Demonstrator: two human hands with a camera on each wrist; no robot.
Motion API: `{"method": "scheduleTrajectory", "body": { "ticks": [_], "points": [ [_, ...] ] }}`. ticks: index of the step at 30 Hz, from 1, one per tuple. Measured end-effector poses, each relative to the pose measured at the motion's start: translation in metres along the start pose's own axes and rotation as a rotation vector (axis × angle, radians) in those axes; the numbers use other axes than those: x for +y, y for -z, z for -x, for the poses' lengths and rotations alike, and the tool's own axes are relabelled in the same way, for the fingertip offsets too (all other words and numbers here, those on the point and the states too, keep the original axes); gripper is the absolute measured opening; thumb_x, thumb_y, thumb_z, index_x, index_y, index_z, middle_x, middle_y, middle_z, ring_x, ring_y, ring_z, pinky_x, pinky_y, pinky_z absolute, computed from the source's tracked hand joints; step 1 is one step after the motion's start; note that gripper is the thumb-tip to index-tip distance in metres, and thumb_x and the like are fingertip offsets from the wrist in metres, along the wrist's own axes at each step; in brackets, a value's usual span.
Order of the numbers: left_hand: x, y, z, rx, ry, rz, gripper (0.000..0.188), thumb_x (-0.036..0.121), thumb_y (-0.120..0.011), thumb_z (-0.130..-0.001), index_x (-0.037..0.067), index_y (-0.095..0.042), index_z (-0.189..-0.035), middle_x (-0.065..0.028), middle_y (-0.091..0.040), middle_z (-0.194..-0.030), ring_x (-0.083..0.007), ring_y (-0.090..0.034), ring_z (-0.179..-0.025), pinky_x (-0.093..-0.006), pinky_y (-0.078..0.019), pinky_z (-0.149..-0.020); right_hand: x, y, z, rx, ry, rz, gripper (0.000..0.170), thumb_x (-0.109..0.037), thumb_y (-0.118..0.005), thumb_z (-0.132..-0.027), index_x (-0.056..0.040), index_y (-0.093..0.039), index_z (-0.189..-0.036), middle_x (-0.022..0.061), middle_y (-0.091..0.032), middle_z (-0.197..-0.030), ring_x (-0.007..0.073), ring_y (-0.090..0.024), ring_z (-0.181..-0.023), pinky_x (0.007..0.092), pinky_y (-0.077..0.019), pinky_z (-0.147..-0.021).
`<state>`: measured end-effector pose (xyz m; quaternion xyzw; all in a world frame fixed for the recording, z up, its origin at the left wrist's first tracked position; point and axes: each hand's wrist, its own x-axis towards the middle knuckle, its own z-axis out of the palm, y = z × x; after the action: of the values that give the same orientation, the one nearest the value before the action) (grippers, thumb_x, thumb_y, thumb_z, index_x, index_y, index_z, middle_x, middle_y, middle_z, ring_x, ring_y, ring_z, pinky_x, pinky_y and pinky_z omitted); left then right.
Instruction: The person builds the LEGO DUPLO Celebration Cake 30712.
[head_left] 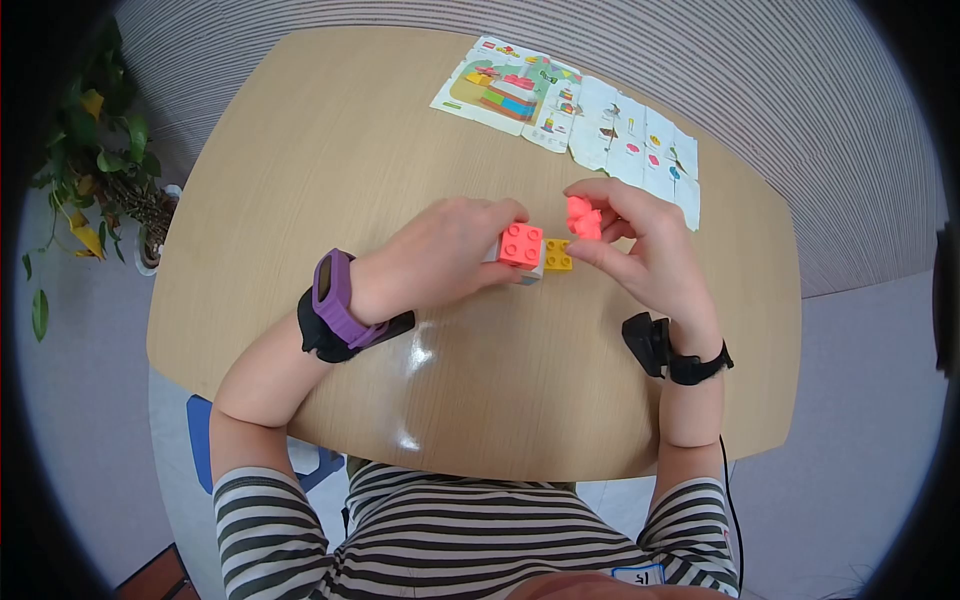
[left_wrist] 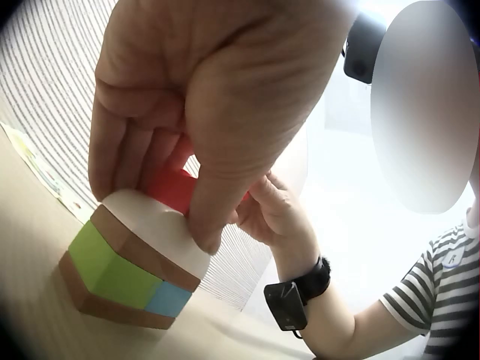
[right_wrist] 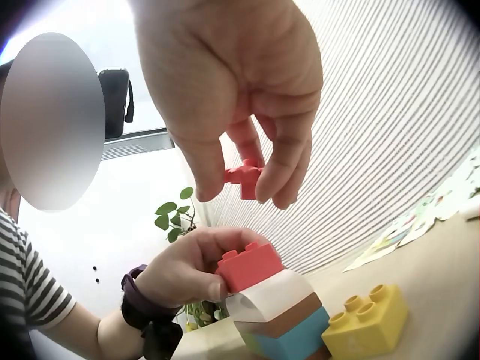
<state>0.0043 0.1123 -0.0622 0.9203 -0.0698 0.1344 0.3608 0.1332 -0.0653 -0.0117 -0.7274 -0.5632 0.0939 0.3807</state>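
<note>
So, right hand (head_left: 655,240) pinches a red piece (head_left: 582,218). Left hand (head_left: 440,248) grips the block stack (head_left: 521,247), yellow brick (head_left: 559,256) just to its right.

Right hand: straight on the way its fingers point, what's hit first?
Probably the four-studded coral brick atop the stack, met by the small coral piece the right hand pinches. The left hand is nearly in line too; depth is unclear.
</note>
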Motion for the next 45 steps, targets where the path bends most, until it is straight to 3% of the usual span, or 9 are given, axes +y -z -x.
{"method": "scheduleTrajectory", "body": {
  "ticks": [6,9,15,18,24,30,33,45],
  "points": [
    [-0.005,0.004,0.001,-0.171,0.074,-0.093,0.038,0.016,-0.074,-0.072,0.001,-0.056,-0.102,-0.0185,-0.063,-0.083,-0.0366,-0.061,-0.079,-0.0408,-0.0474,-0.068,0.000,0.005,0.001,-0.093,-0.238,-0.269,0.027,-0.010,-0.066,-0.084,0.0001,-0.058,-0.108,0.0030,-0.061,-0.080,0.0068,-0.057,-0.065,0.0218,-0.0487,-0.060],
    [-0.004,0.004,0.001,-0.193,0.086,-0.099,0.036,0.015,-0.074,-0.072,0.001,-0.055,-0.099,-0.0186,-0.063,-0.081,-0.0368,-0.060,-0.078,-0.0412,-0.0471,-0.068,0.003,0.010,0.001,-0.164,-0.289,-0.433,0.029,-0.009,-0.057,-0.090,-0.0019,-0.054,-0.118,0.0043,-0.061,-0.091,0.0089,-0.059,-0.074,0.0231,-0.0508,-0.068],
    [-0.003,0.003,0.002,-0.183,0.077,-0.088,0.035,0.016,-0.074,-0.072,0.000,-0.055,-0.097,-0.0187,-0.062,-0.080,-0.0365,-0.060,-0.076,-0.0412,-0.0469,-0.067,0.002,0.014,0.000,-0.214,-0.343,-0.513,0.030,-0.005,-0.055,-0.090,-0.0012,-0.052,-0.120,0.0071,-0.062,-0.098,0.0107,-0.060,-0.079,0.0251,-0.0510,-0.073],
    [-0.003,0.002,0.002,-0.177,0.070,-0.084,0.035,0.016,-0.074,-0.072,0.000,-0.055,-0.098,-0.0188,-0.062,-0.079,-0.0368,-0.060,-0.075,-0.0411,-0.0469,-0.067,0.007,0.005,0.002,-0.132,-0.254,-0.454,0.028,-0.007,-0.063,-0.086,-0.0001,-0.056,-0.112,0.0041,-0.063,-0.088,0.0080,-0.060,-0.075,0.0233,-0.0500,-0.068],
    [-0.005,-0.002,0.003,-0.164,0.041,-0.078,0.040,0.016,-0.073,-0.073,0.000,-0.053,-0.103,-0.0195,-0.063,-0.083,-0.0382,-0.060,-0.077,-0.0422,-0.0472,-0.068,-0.007,-0.007,0.000,-0.103,0.006,-0.153,0.032,-0.006,-0.070,-0.076,-0.0018,-0.061,-0.106,0.0086,-0.063,-0.097,0.0194,-0.062,-0.086,0.0298,-0.0505,-0.076],
    [-0.005,-0.004,0.002,-0.162,0.058,-0.064,0.046,0.016,-0.073,-0.073,-0.001,-0.053,-0.111,-0.0199,-0.063,-0.086,-0.0385,-0.060,-0.078,-0.0426,-0.0478,-0.069,-0.007,-0.019,-0.001,-0.070,0.124,0.048,0.037,-0.005,-0.074,-0.070,-0.0029,-0.063,-0.105,0.0095,-0.064,-0.099,0.0243,-0.062,-0.089,0.0324,-0.0494,-0.078],
    [-0.005,-0.005,0.002,-0.158,0.051,-0.057,0.046,0.017,-0.072,-0.074,-0.001,-0.053,-0.111,-0.0201,-0.064,-0.086,-0.0383,-0.060,-0.077,-0.0424,-0.0480,-0.069,-0.008,-0.024,0.000,-0.047,0.160,0.098,0.033,-0.008,-0.073,-0.069,-0.0072,-0.063,-0.101,0.0097,-0.062,-0.090,0.0290,-0.059,-0.086,0.0361,-0.0487,-0.075],
    [-0.007,-0.007,0.002,-0.145,0.039,-0.058,0.044,0.018,-0.072,-0.075,-0.001,-0.053,-0.111,-0.0207,-0.064,-0.087,-0.0383,-0.060,-0.079,-0.0419,-0.0486,-0.069,-0.012,-0.025,0.001,-0.050,0.163,0.141,0.035,-0.008,-0.073,-0.068,-0.0073,-0.064,-0.102,0.0104,-0.061,-0.085,0.0290,-0.059,-0.081,0.0367,-0.0488,-0.071]
  ]
}}
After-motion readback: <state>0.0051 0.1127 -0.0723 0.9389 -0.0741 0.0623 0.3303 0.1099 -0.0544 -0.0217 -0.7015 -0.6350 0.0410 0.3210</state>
